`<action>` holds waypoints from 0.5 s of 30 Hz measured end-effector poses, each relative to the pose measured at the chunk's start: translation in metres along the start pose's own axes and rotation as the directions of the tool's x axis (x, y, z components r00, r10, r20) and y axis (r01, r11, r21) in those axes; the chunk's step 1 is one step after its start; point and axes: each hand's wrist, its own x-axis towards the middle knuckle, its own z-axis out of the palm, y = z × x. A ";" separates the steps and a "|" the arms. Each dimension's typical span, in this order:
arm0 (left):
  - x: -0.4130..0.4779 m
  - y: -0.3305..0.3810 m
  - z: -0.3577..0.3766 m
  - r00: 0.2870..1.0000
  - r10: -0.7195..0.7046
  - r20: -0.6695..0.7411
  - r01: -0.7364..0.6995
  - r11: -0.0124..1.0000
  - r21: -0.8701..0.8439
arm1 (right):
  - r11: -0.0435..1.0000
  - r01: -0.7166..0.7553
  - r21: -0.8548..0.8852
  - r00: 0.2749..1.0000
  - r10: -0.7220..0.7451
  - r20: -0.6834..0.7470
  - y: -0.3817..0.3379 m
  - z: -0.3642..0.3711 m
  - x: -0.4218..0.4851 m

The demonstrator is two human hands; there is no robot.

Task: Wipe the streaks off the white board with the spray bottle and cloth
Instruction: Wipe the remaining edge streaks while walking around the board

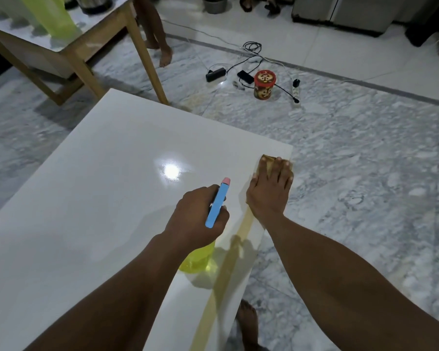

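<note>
The glossy white board [99, 198] fills the lower left of the view, tilted away from me. My left hand [198, 214] grips a spray bottle [217, 206] with a blue head, pink nozzle and yellow body, held over the board's right part. My right hand [269, 191] presses flat on a tan cloth [270, 160] at the board's right edge, near its far right corner. A long yellowish streak [221, 282] runs along the right edge from under my right hand toward me. The cloth is mostly hidden under my fingers.
A wooden-legged table [69, 44] stands at the far left. Another person's bare legs [160, 44] are behind it. A red tin [264, 84], power strips and cables [241, 69] lie on the marble floor beyond the board. My bare foot [247, 323] shows below the board's right edge.
</note>
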 end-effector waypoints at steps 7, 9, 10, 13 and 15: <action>-0.089 -0.024 -0.009 0.998 -0.006 -0.061 0.004 1.000 -0.029 | 1.000 0.014 -0.019 1.000 -0.014 0.010 -0.017 -0.001 -0.106; -0.121 -0.033 -0.015 0.997 -0.016 -0.073 0.013 0.999 -0.034 | 0.999 0.004 -0.034 0.999 -0.002 0.036 -0.023 -0.001 -0.144; -0.136 -0.038 -0.017 0.996 -0.012 -0.084 0.009 0.999 -0.034 | 0.999 -0.001 -0.041 0.999 0.003 0.050 -0.027 -0.001 -0.162; -0.202 -0.055 -0.027 0.994 0.002 -0.107 -0.004 1.000 -0.018 | 0.998 -0.010 -0.055 0.998 0.013 0.054 -0.040 0.001 -0.234; -0.246 -0.066 -0.032 0.994 0.002 -0.108 -0.003 1.000 -0.011 | 0.997 -0.002 -0.072 0.998 0.007 0.067 -0.048 0.003 -0.280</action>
